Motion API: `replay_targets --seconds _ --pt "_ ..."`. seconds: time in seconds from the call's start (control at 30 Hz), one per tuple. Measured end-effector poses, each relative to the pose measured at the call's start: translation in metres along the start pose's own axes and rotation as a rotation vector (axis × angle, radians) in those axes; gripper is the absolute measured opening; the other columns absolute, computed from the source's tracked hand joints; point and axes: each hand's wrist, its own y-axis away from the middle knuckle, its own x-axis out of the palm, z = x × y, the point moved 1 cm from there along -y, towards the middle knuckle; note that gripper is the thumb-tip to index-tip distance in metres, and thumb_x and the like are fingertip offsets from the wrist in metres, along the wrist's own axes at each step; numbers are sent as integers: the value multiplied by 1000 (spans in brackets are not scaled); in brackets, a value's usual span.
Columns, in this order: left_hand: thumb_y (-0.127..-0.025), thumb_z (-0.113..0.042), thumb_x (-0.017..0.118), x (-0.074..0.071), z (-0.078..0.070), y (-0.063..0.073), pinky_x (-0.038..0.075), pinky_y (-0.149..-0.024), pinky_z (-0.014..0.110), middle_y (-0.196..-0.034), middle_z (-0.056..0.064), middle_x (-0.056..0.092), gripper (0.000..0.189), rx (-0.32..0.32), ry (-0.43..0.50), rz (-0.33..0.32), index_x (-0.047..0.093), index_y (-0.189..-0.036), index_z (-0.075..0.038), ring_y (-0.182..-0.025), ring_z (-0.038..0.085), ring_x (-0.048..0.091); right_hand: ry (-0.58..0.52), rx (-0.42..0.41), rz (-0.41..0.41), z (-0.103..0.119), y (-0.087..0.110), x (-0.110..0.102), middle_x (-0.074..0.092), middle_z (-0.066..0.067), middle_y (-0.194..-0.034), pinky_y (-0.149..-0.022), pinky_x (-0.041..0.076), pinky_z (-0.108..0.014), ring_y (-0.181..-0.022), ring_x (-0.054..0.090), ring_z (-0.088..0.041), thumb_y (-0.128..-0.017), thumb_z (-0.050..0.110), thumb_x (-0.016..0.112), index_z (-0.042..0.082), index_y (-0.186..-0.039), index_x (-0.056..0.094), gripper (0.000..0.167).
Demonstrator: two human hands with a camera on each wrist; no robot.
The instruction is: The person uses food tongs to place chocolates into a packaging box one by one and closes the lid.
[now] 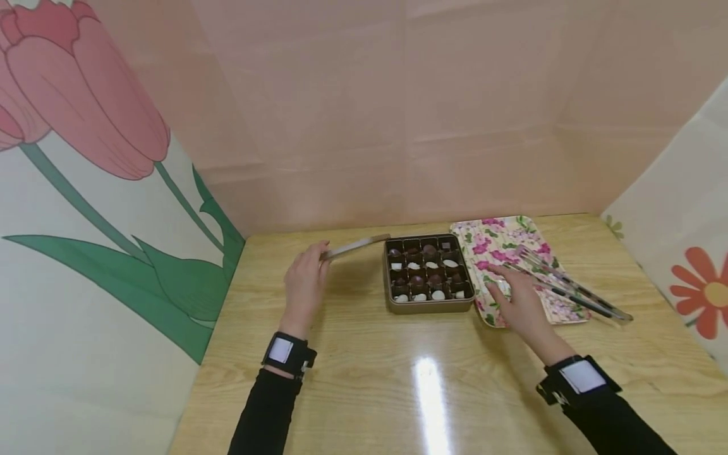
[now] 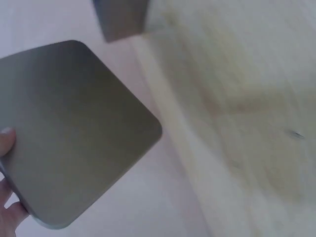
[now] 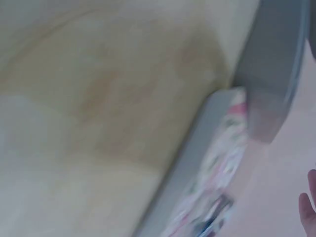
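Observation:
My left hand [image 1: 305,278] grips a flat square metal lid [image 1: 357,245] by its edge, left of the chocolates and above the table. Its plain bronze-grey face fills much of the left wrist view, the thumb on that face and the fingers at the edge. An uncovered tin [image 1: 431,307] of dark and white chocolates in a divided insert stands to its right. My right hand [image 1: 520,302] hovers with loosely bent fingers over a flower-printed tin [image 1: 489,237], holding nothing. Beside those fingers, a slim pair of tongs [image 1: 591,302] lies across the print.
The wooden table [image 1: 352,379] meets a pink backdrop [image 1: 341,126] just behind the tins. A tulip-printed panel [image 1: 102,316] borders the left side, and a panel with an orange flower [image 1: 705,294] stands at the right. The tongs' joined end overhangs the flowered tin's right edge.

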Motion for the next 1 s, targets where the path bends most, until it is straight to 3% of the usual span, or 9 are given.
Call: replay_targets --seconds 0.13,0.3,0.5,0.7,0.87,1.0 --pt "-88 -4 76 -7 -23 -10 57 -83 36 -125 7 65 25 7 43 -61 65 -110 -3 -106 23 65 -74 31 50 21 -20 17 57 -25 -132 -96 39 -62 -121 49 -45 -102 16 58 -2 -140 51 42" --pt "-89 -5 75 -7 -50 -20 56 -85 34 -131 7 63 21 10 171 -121 64 -106 -1 -110 24 63 -165 80 117 37 -41 37 53 -23 -139 -104 34 -62 -128 46 -44 -102 20 58 0 -150 37 55" --pt "-92 -11 71 0 -71 -25 55 -87 32 -130 10 63 23 29 277 -129 63 -109 1 -110 24 63 -298 203 185 45 -55 51 40 -19 -152 -109 31 -60 -138 37 -39 -102 25 58 7 -159 17 72" --pt "-93 -13 71 13 -81 -20 52 -94 30 -130 6 62 22 -68 379 -74 63 -111 -3 -116 21 60 -436 213 183 48 -62 52 35 -24 -154 -112 26 -61 -139 33 -43 -103 18 57 7 -159 14 72" --pt "-93 -14 70 20 -84 -20 48 -99 28 -129 7 62 25 -149 456 -70 60 -114 -4 -118 21 60 -458 163 115 50 -64 45 43 -27 -145 -110 27 -60 -134 37 -45 -101 10 58 5 -158 19 69" --pt "-94 -18 70 25 -85 -20 51 -96 29 -124 8 64 28 -269 526 -59 61 -117 -5 -115 21 61 -437 138 59 52 -63 40 48 -27 -142 -110 27 -58 -132 39 -42 -100 10 60 4 -157 22 69"
